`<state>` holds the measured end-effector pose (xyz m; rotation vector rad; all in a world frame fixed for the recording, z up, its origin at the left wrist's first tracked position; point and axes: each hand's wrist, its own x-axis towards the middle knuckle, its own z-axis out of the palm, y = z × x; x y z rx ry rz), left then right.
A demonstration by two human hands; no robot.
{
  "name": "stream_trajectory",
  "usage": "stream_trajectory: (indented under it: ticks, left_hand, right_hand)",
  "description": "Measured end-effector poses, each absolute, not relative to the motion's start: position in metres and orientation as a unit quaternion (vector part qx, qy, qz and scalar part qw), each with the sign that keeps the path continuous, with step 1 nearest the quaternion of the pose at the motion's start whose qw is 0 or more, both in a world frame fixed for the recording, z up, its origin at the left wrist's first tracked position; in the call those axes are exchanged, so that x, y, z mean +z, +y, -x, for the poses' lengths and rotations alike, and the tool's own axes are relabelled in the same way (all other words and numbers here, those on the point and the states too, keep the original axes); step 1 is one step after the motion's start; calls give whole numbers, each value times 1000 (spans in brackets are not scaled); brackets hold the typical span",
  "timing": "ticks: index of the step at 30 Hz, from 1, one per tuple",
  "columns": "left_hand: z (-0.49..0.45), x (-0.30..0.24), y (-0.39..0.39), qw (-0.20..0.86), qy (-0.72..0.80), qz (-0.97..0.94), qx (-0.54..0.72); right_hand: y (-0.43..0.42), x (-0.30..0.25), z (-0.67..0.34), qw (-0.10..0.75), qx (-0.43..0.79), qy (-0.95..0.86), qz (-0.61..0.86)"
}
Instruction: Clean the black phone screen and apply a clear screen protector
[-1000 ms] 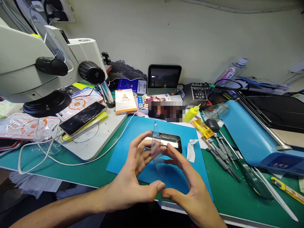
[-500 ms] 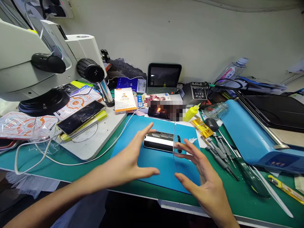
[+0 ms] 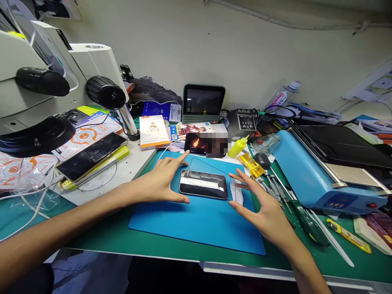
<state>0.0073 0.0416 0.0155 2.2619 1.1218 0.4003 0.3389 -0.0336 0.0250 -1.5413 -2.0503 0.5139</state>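
Note:
A phone [image 3: 203, 184] with a glossy, reflecting screen lies face up on the blue mat [image 3: 190, 220]. Above it, a clear screen protector [image 3: 208, 164] shows mainly as a thin dark outline, slanted over the phone. My right hand [image 3: 260, 208] grips this sheet by its right end, fingertips at the upper corner and thumb at the lower one. My left hand [image 3: 162, 179] is at the phone's left end, thumb and forefinger spread wide. Whether its fingertips touch the sheet is hard to see. A crumpled white wipe [image 3: 237, 192] lies just beside my right fingers.
A microscope [image 3: 105, 94] stands at the left, with another phone [image 3: 92, 156] on its base. Behind the mat are a propped phone [image 3: 196, 143] and a yellow bottle [image 3: 237, 148]. Screwdrivers [image 3: 277, 188], a blue machine [image 3: 318, 175] and a yellow cutter [image 3: 349, 235] occupy the right.
The screen protector has turned from nearly edge-on to a flatter slant over the phone. The right hand turned with it. The left hand stays spread, and the view has shifted a little.

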Motion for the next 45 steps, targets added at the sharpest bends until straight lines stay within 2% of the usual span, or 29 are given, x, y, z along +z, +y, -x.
stream_trajectory:
  ticks: [9,22,32,45]
  left_hand:
    - [4,12,42,310,405,-845,161]
    - [1,11,35,243,415,-866,138]
    - [0,7,34,192,418,-879,126]
    - [-1,7,36,176,411,-886,122]
  right_hand:
    - [-2,31,-348,192,226,-783,547]
    - [10,16,-359,199,294,-753,554]
    - [11,7,-356,191,269,-769,547]
    - [8,4,-358,157,245,-781,552]
